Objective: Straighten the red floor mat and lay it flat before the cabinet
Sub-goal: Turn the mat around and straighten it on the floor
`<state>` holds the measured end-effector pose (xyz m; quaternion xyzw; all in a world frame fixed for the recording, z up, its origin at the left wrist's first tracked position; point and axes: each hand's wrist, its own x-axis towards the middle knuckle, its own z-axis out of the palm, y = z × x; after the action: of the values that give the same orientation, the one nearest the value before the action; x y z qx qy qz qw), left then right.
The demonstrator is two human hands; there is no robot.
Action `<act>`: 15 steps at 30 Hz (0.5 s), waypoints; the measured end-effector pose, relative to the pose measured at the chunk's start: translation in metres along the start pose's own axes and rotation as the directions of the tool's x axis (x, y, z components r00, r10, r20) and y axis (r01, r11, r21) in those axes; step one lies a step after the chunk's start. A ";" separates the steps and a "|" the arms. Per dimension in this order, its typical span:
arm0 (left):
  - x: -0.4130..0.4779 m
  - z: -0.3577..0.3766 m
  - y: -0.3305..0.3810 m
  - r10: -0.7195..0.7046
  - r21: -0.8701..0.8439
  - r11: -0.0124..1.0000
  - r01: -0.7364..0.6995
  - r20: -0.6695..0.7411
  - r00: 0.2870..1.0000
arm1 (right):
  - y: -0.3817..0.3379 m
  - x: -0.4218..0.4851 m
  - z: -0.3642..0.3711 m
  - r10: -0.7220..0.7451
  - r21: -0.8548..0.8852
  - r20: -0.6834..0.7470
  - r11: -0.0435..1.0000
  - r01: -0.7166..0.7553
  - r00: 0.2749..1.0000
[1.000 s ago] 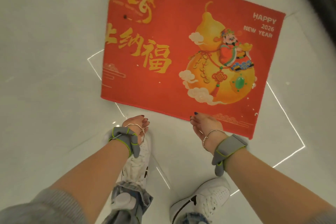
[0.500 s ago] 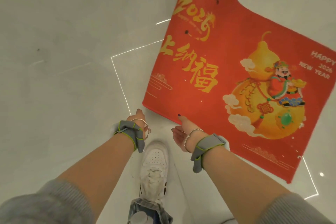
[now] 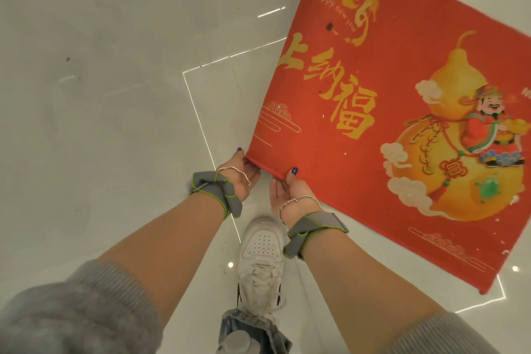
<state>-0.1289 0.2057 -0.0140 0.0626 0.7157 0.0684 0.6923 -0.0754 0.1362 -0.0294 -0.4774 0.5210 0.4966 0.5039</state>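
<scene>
The red floor mat [image 3: 373, 112] with gold characters and a yellow gourd picture lies askew on the pale floor, filling the upper right of the view. Its far edge curves up near the top of the frame. My left hand [image 3: 240, 172] pinches the mat's near left corner, thumb on the outside edge. My right hand [image 3: 290, 190] grips the near edge just beside it, thumb on top of the red surface. Both wrists wear grey straps. No cabinet is in view.
Glossy white floor tiles [image 3: 115, 123] with thin bright seams spread to the left and below. My white sneaker [image 3: 260, 259] stands directly under my hands, close to the mat's near edge. My grey sleeves fill the bottom corners.
Both hands have reached forward from open air to the mat's near left corner and closed on it. The view has shifted, so the mat sits further right.
</scene>
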 end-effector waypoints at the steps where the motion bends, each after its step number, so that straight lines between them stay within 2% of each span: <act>1: -0.004 0.003 0.002 -0.006 -0.043 0.999 0.007 0.015 1.000 | -0.001 -0.004 -0.001 -0.004 0.041 0.004 0.999 0.004 1.000; 5: -0.021 0.010 0.010 -0.014 -0.112 0.994 0.019 0.042 0.999 | -0.019 -0.022 -0.005 0.000 -0.035 -0.071 0.999 -0.003 0.997; 9: -0.018 -0.004 0.025 -0.087 -0.266 0.959 0.095 0.044 0.995 | -0.026 -0.032 -0.005 0.009 -0.133 -0.117 0.991 -0.024 0.993; 12: -0.023 -0.010 0.032 -0.072 -0.331 0.940 0.084 0.047 0.996 | -0.029 -0.037 -0.004 0.018 -0.190 -0.122 0.981 -0.041 0.992; 15: -0.032 -0.009 0.040 -0.039 -0.321 0.946 0.044 0.024 0.999 | -0.031 -0.040 -0.004 -0.004 -0.197 -0.114 0.980 -0.018 0.993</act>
<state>-0.1367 0.2388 0.0246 -0.0655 0.6902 0.1692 0.7005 -0.0429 0.1309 0.0098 -0.5507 0.4988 0.5196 0.4218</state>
